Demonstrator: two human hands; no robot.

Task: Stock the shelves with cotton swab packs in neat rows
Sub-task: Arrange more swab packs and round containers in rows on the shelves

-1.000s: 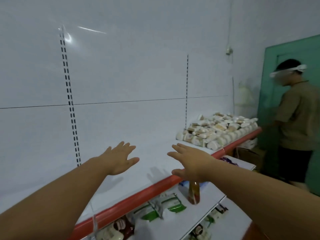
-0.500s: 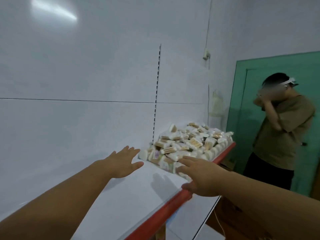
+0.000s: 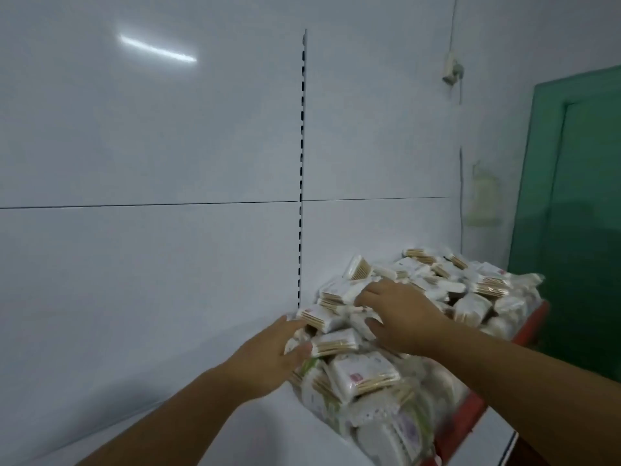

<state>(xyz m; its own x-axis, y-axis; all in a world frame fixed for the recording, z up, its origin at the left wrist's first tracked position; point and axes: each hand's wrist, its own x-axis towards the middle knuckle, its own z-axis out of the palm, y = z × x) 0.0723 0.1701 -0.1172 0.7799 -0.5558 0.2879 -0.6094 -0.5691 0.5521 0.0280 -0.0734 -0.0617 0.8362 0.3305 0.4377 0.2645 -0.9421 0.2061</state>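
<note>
A heap of cotton swab packs (image 3: 420, 331), white wrappers with tan sticks showing, lies jumbled on the right end of the white shelf (image 3: 208, 428). My left hand (image 3: 265, 358) is at the heap's left edge, with its fingers over and its thumb under a few packs. On top of the heap, a little farther back, my right hand (image 3: 400, 317) has its fingers bent over some packs and its thumb spread below them. The packs under both palms are hidden.
The shelf has a red front edge (image 3: 470, 412) and a white back panel with a slotted upright (image 3: 302, 163). A green door (image 3: 578, 230) stands to the right. A lower shelf corner (image 3: 500, 445) shows at the bottom right.
I have moved right along the shelf, and both hands went from hovering open over the bare shelf onto the heap of packs. The other person is out of view.
</note>
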